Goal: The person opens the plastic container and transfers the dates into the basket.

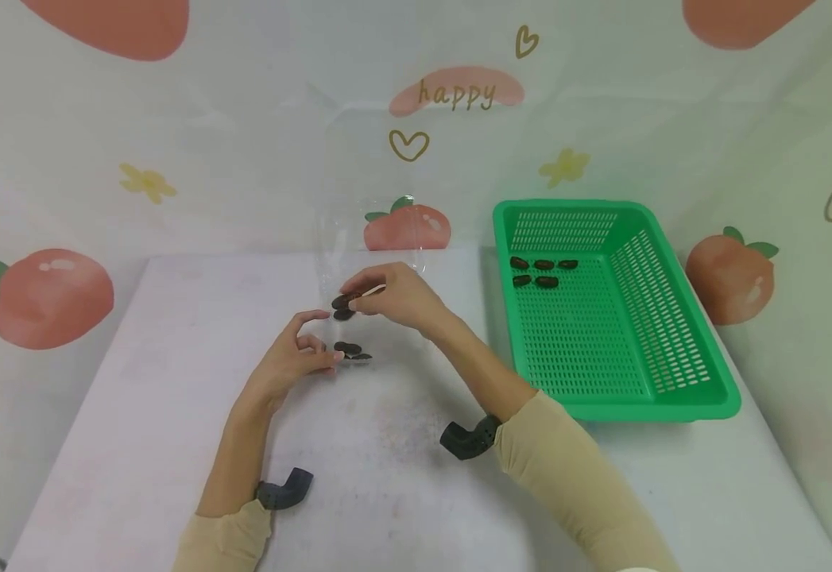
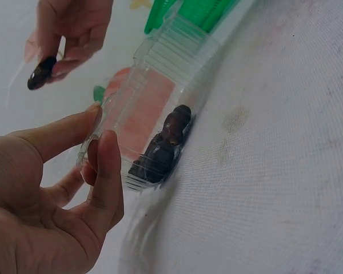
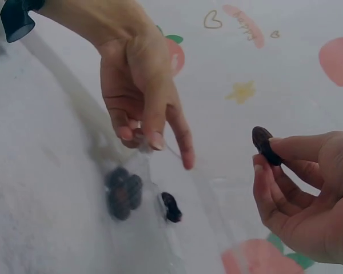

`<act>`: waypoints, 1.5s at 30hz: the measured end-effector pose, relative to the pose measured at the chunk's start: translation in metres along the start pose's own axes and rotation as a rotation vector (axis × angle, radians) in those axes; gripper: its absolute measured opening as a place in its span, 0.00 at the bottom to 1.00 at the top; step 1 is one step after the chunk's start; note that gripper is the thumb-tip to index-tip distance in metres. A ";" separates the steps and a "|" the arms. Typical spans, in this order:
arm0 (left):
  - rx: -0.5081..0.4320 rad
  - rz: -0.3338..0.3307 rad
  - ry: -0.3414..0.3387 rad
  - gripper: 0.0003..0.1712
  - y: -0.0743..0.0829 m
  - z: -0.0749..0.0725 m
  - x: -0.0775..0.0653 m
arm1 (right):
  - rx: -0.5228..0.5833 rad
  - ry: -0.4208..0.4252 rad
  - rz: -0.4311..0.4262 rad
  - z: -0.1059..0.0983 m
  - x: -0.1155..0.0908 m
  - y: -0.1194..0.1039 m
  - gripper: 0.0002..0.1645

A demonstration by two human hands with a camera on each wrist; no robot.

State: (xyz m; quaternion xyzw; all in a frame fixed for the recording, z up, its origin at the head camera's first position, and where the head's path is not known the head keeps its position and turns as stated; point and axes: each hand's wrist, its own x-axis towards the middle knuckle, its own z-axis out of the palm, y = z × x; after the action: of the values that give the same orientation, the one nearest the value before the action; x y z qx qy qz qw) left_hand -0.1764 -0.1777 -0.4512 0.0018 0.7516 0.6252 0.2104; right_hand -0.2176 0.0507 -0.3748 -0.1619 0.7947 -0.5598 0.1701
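Note:
My left hand (image 1: 288,364) holds a clear plastic box (image 2: 174,48) by its edge, thumb and fingers bent round the rim. Several glossy dark brown dates (image 2: 160,154) lie together at the bottom of the box, which stands tilted on the table with its clear lid raised behind. Just above the box, my right hand (image 1: 404,298) pinches one dark date (image 3: 264,142) between thumb and fingertips. The held date is apart from the box in the right wrist view. Part of the box's rim is hidden behind the left fingers.
To the right, a green plastic basket (image 1: 726,397) with slotted walls stands on the white table (image 1: 387,492). Several dates (image 1: 544,264) lie in two short rows at its far left corner. A printed cloth with strawberries hangs behind. Black curved mounts (image 1: 469,438) sit on both forearms.

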 end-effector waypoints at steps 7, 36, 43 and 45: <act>0.002 -0.007 0.008 0.47 0.000 0.000 -0.001 | -0.058 0.053 -0.029 -0.024 -0.008 -0.001 0.11; -0.007 0.008 -0.001 0.47 -0.002 0.000 -0.001 | -0.036 0.226 0.144 -0.145 -0.059 0.026 0.18; -0.010 0.008 0.001 0.47 -0.001 0.001 -0.001 | -0.062 0.220 0.169 -0.168 -0.074 0.038 0.22; -0.007 0.003 0.002 0.47 -0.001 0.001 0.000 | -0.050 0.211 0.169 -0.174 -0.078 0.042 0.23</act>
State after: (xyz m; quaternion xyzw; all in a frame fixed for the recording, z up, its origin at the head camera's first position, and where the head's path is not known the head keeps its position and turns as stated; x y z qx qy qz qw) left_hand -0.1755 -0.1771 -0.4524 0.0015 0.7496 0.6281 0.2087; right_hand -0.2295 0.2447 -0.3529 -0.0391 0.8326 -0.5375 0.1280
